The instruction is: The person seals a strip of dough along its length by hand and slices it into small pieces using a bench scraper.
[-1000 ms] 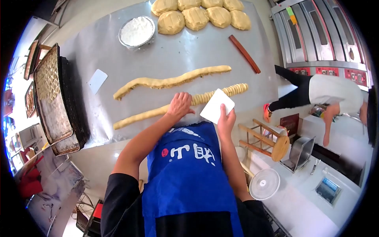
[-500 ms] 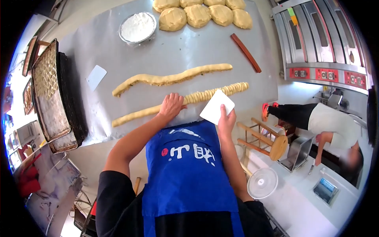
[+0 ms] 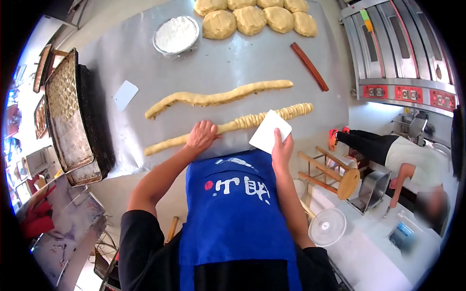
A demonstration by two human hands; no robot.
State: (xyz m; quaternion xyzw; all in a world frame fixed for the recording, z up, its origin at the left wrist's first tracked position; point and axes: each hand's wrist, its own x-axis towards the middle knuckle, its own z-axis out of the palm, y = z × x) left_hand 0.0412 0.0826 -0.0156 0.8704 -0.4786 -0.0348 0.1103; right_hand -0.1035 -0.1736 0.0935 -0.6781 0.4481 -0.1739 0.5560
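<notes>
My left hand (image 3: 203, 136) is closed over the nearer dough roll (image 3: 167, 145), left of its sliced stretch. Narrow slices, still in a row, make up the right part of that roll. A white flat scraper (image 3: 271, 132) is gripped in my right hand (image 3: 282, 149), at the near side of the sliced stretch. Beyond lies a second, uncut dough roll (image 3: 218, 98), with filling showing along its lower side. The scraper's far edge reaches the slices.
Dough mounds (image 3: 250, 20), a bowl of white powder (image 3: 175, 35) and a reddish-brown stick (image 3: 309, 66) lie farther back on the table. Another pale scraper (image 3: 125, 95) is at left, beside stacked dark trays (image 3: 73, 145). A person (image 3: 412, 157) is at the right near a stool (image 3: 348, 184).
My left hand has slid left along the nearer roll. My right hand keeps the scraper near the slices. The person at the right has changed posture, and an arm now reaches toward the counter.
</notes>
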